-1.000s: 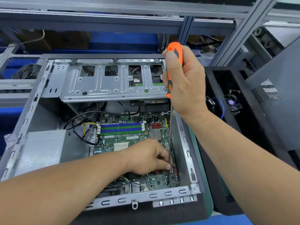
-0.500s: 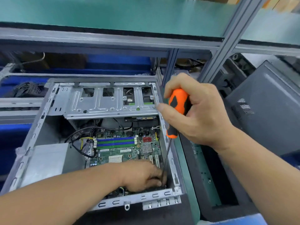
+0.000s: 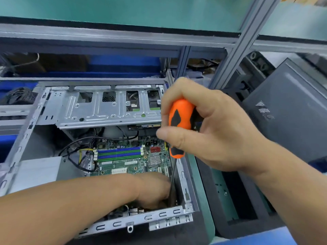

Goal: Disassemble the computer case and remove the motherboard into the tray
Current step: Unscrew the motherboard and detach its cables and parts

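Note:
An open silver computer case [image 3: 183, 175] lies on the bench with a green motherboard [image 3: 127, 163] inside it. My right hand [image 3: 208, 131] is wrapped around the orange and black handle of a screwdriver [image 3: 178, 124]. Its thin shaft runs down to the near right corner of the board. My left hand [image 3: 155, 190] reaches into that corner with its fingers curled at the shaft's tip. Whatever the fingers hold there is hidden. A black foam-lined tray [image 3: 235, 220] stands just right of the case.
A silver drive cage [image 3: 106, 110] spans the far side of the case, and black and yellow cables [image 3: 77, 156] lie left of the board. A grey side panel [image 3: 290, 110] leans at the right. A metal shelf frame [image 3: 244, 43] stands behind.
My right hand has dropped lower with the screwdriver, now gripping the handle fist-like. The view has tilted up, so the case sits lower in frame. My left hand stays at the corner.

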